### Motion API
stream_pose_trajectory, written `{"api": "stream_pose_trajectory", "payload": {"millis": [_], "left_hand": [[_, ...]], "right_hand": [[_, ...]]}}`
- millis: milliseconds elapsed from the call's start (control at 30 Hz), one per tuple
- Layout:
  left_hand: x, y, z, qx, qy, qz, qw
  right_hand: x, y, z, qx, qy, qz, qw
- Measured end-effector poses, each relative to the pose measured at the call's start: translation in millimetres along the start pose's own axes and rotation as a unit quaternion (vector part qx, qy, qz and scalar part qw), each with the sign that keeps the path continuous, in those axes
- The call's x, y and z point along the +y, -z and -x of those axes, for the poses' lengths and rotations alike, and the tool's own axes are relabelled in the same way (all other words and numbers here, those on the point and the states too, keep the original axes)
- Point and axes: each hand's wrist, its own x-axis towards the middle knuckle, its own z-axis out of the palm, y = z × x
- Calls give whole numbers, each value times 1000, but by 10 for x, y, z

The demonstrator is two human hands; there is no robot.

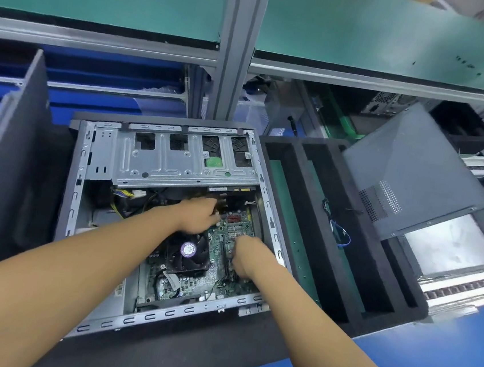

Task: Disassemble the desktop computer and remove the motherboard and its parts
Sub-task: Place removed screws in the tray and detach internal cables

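Observation:
An open desktop case (80, 172) lies on its side in front of me. Inside is the green motherboard (212, 279) with a black CPU fan (190, 254) bearing a purple label. My left hand (198, 214) reaches to the board's far edge, under the drive cage (177, 158), fingers curled among cables; what they grip is blurred. My right hand (246, 255) rests on the board's right side near the memory slots, fingers bent down onto it. Yellow and black power cables (125, 198) lie at the left inside the case.
A black foam tray (320, 221) with long slots stands right of the case; a blue cable (341, 235) lies in it. The removed grey side panel (409, 171) leans further right. Another grey case (9, 141) stands at left. A shelf frame post (237, 48) rises behind.

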Motion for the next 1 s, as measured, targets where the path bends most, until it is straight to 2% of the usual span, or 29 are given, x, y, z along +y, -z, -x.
{"api": "stream_pose_trajectory", "payload": {"millis": [100,200,300,467,567,667,767,800,867,1000], "left_hand": [[-6,3,62,-16,22,-40,999],[-65,1,136,-12,31,-78,996],[-92,-60,247,27,0,-71,997],[-79,-142,379,52,-91,-35,994],[-33,-124,403,63,-114,-38,991],[3,-141,436,49,-146,-87,984],[29,-219,471,2,-221,-152,963],[26,-245,477,-25,-230,-167,959],[1,-281,468,-66,-218,-197,954],[-12,-305,446,-55,-203,-235,949]], "right_hand": [[-53,111,66,-13,6,38,999],[-29,386,112,7,26,-14,1000],[-22,668,164,18,61,-29,998],[-145,643,222,-43,93,131,986],[-165,370,172,-85,90,274,954],[-129,94,75,-82,71,407,907],[-25,-112,-24,-87,60,527,843],[2,-148,-54,-90,57,553,826],[35,-177,-107,-100,47,569,815],[31,-199,-178,-113,53,589,799]]}}
